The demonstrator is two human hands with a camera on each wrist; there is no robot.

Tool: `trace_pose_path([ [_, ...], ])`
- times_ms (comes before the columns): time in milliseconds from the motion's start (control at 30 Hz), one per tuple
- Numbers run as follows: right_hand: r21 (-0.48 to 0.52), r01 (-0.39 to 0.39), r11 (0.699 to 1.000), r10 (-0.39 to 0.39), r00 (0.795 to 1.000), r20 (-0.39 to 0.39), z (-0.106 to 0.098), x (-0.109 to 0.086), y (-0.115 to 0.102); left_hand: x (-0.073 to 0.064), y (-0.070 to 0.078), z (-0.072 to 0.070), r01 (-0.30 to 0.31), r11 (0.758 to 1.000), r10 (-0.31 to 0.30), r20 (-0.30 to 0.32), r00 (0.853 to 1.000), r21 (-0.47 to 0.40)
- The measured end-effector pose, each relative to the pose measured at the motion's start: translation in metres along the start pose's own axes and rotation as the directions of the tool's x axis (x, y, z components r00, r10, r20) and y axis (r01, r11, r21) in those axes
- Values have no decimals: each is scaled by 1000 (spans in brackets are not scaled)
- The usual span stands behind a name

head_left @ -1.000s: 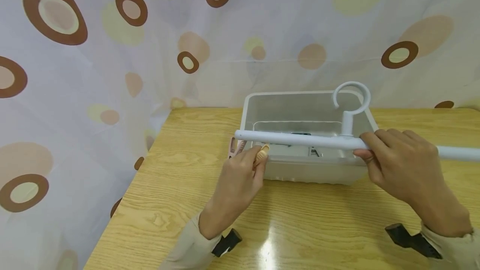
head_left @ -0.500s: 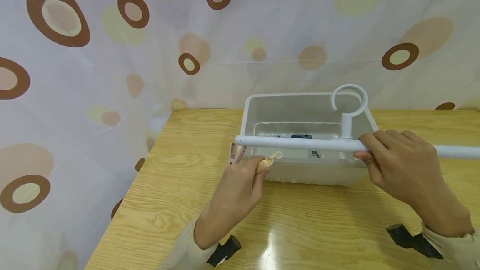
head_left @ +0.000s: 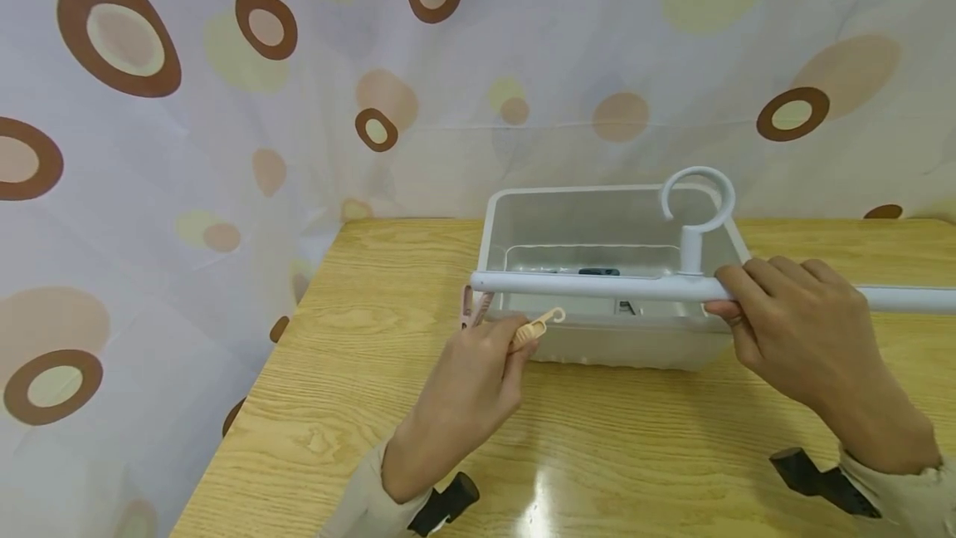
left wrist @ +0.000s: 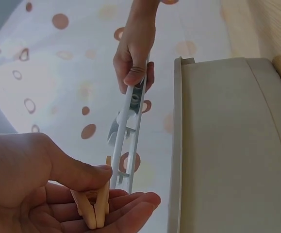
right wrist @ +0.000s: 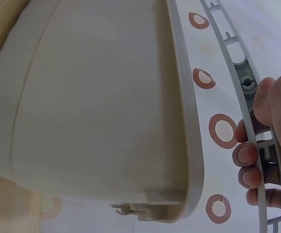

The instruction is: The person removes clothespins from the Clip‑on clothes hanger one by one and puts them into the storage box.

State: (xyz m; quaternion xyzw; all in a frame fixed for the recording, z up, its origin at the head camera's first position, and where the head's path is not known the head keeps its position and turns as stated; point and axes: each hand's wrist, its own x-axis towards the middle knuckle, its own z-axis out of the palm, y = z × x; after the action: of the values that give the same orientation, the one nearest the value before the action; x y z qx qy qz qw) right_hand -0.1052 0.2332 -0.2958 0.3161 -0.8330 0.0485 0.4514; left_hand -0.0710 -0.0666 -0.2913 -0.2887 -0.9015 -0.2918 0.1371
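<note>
My left hand pinches a cream clothespin between thumb and fingers, just below and in front of the hanger's bar. A small open hook at the clothespin's end points up and right. My right hand grips the long pale blue-white plastic hanger near its middle, holding it level over the bin. The hanger's round hook stands upright. At the bar's left end hangs a pink clothespin, partly behind my left hand. In the right wrist view the fingers curl around the slotted underside of the hanger.
A translucent white bin stands on the wooden table behind my hands. Dark small items lie inside it. A patterned curtain hangs along the back and left of the table.
My left hand has shifted down slightly, and the clothespin's hook has come forward from near the bar into plain view. The bar's left end has dipped a little; my right hand keeps its grip.
</note>
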Motion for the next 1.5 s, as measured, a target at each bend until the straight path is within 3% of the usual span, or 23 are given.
trace_pose_path([
  [267, -12, 13, 1000, -13, 1000, -7, -4, -1, 3, 4, 3, -7, -50, 999, 50, -26, 998, 8],
  [467, -17, 31, 999, -32, 999, -14, -8, -1, 3, 12, 5, -19, -102, 994, 104, -65, 992, 29],
  [833, -28, 37, 999, -37, 999, 0, -13, -12, 6, 39, -1, -48, -124, 992, 123, -87, 989, -13],
  [1000, -10, 30, 1000, -30, 1000, -3, -14, -15, 5, 45, -2, -53, -129, 990, 126, -67, 990, -54],
  [1167, -2, 20, 1000, -20, 1000, 0, -16, -17, 5, 53, -4, -54, -114, 993, 114, -41, 993, 3],
  [1500, -1, 11, 1000, -11, 999, 42, -18, -29, 5, 71, -10, -56, -125, 992, 125, -3, 992, 7],
])
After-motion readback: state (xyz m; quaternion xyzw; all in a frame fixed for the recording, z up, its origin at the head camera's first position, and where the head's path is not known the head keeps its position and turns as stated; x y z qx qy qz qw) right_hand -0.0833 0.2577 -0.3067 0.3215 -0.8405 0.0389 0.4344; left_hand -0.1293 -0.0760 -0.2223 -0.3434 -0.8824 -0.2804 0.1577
